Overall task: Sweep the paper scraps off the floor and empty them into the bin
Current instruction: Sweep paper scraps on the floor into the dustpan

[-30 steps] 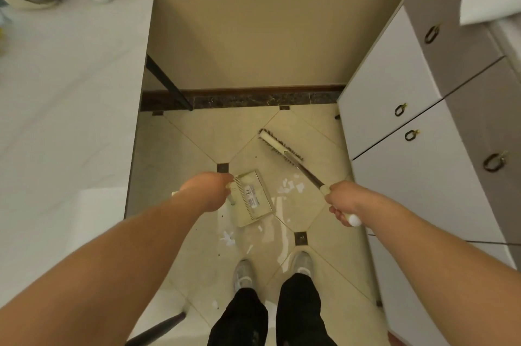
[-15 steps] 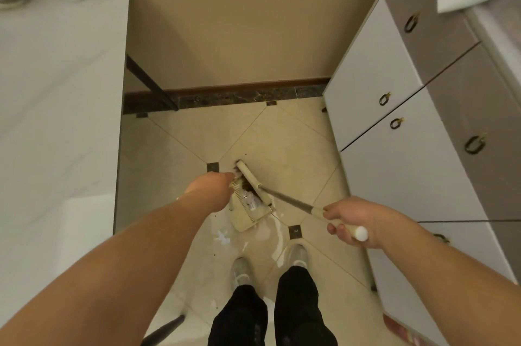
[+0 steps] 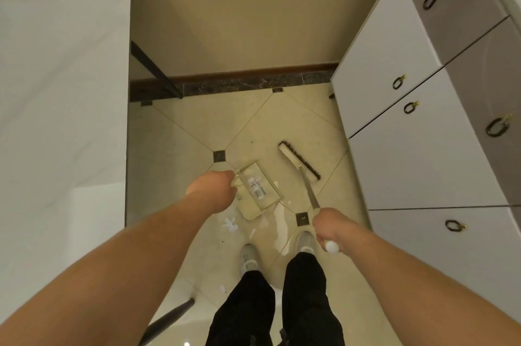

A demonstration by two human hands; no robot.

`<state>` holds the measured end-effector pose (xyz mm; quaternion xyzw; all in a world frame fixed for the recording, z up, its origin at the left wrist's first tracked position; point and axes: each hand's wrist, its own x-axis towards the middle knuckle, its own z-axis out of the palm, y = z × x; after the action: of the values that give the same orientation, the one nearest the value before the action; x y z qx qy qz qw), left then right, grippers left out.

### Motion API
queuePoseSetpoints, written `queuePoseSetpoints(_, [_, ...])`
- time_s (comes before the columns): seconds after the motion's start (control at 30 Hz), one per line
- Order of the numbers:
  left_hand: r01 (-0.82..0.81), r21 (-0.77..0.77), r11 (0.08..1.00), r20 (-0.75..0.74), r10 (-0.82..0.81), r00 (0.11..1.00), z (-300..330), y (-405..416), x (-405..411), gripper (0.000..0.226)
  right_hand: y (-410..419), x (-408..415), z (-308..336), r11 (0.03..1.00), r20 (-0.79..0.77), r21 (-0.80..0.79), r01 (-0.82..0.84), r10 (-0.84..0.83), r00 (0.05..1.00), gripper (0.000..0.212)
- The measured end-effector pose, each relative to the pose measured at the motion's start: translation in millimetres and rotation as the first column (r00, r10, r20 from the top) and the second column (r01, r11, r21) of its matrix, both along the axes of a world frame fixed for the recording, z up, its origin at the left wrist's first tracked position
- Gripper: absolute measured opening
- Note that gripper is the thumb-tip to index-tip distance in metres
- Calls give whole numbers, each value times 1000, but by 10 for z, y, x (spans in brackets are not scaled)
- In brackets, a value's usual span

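Observation:
My left hand point(image 3: 215, 186) grips the handle of a cream dustpan point(image 3: 258, 190), which rests tilted on the tiled floor in front of my feet. My right hand point(image 3: 328, 228) is closed around the long handle of a broom. The broom head point(image 3: 298, 161), cream with dark bristles, sits on the floor to the right of the dustpan, apart from it. White paper scraps point(image 3: 229, 224) lie on the tiles just below the dustpan, between it and my shoes. Smaller scraps point(image 3: 277, 185) sit at the pan's right edge. No bin is in view.
A white table point(image 3: 62, 120) fills the left side, with a dark leg point(image 3: 155, 69) near the wall. White cabinets with ring handles point(image 3: 423, 126) line the right. A beige wall with dark skirting point(image 3: 242, 80) closes the far end. A dark rod point(image 3: 169, 317) lies near my left leg.
The broom head swept left up to the dustpan, then swung back out to the right. The scraps that lay between pan and broom are mostly gone from that spot.

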<state>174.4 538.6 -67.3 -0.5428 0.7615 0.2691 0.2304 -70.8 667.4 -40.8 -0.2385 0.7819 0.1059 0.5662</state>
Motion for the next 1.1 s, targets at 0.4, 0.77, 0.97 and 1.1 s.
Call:
queuePoseSetpoints(0.4, [-11,-65,998,-69,7,998,134,84,-232,39,266,-712,586,705,229,2,710,-691,686,21])
queuePoseSetpoints(0.77, [-159,-186,970,-74,148,986,721,930,-297,40,769,-984,428,693,123,-151,705,-695,709,11])
queuePoseSetpoints(0.97, [-330,-276,903,-95,316,944,925,1959,-407,26,1268,-1062,140,733,121,-44,679,-670,732,6])
queuePoseSetpoints(1.1, [-358,-322,877,-58,359,932,1000,2732,-400,27,1733,-774,16,812,161,30,583,-580,799,14])
